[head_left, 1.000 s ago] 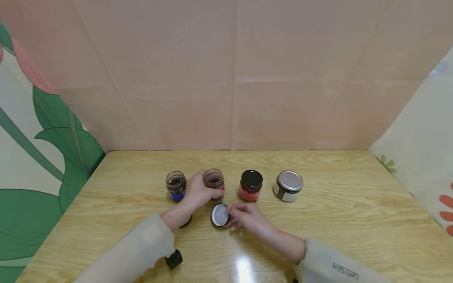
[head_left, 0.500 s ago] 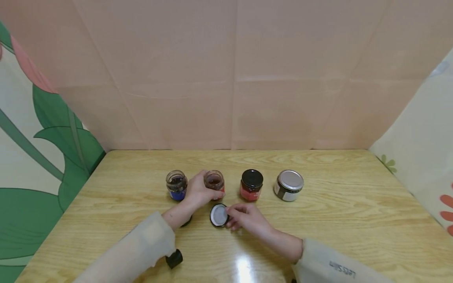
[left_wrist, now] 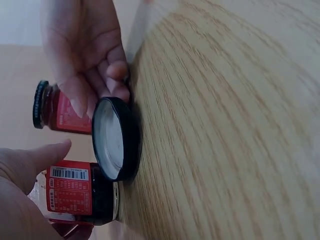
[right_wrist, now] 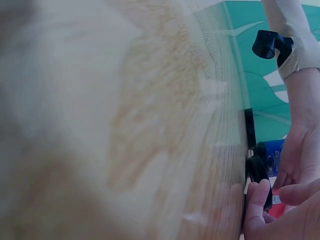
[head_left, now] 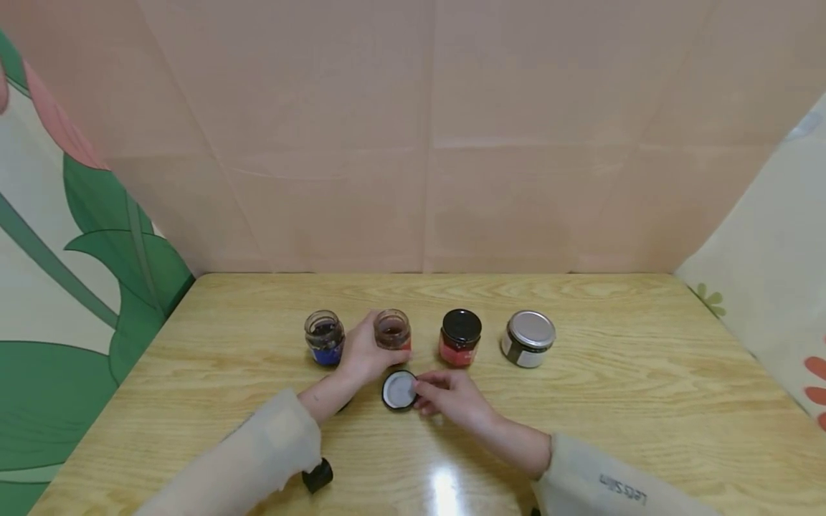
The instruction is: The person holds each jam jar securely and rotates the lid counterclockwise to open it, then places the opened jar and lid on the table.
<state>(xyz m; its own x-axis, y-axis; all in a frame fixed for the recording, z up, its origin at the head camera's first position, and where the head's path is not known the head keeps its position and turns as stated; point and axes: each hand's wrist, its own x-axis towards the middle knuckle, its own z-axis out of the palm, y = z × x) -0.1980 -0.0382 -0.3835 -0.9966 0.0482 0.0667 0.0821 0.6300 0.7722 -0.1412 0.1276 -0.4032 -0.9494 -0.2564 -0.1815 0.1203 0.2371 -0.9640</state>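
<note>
On a table with a pale yellow wood grain (head_left: pixel 619 401), we see a person's left hand (head_left: pixel 363 352) curled round a small clear glass jar with a red label (head_left: pixel 393 334), its mouth uncovered and its body upright; the left wrist view shows us a barcode and fine print on that label. The right hand (head_left: pixel 454 396) pinches the edge of a round black lid with a pale grey-white underside (head_left: pixel 398 390), thumb on the near face, just in front of the jar and apart from it. We see the lid held tilted, its underside facing the head camera, but cannot tell whether its rim touches the tabletop. Just left of the left hand stands an uncovered glass jar with a blue label (head_left: pixel 325 338). To the right of the held jar we find a black-lidded jar with a red label (head_left: pixel 460 337), then a wide, low glass jar with a silver lid and whitish label (head_left: pixel 528 338), both closed. A flat black disc (right_wrist: pixel 250 129) lies on the table, mostly hidden from us by the left forearm in the head view. Both sleeves are pale, the right one (head_left: pixel 606 476) bearing dark lettering, and a black fitting (head_left: pixel 317 475) sits at the left cuff.
</note>
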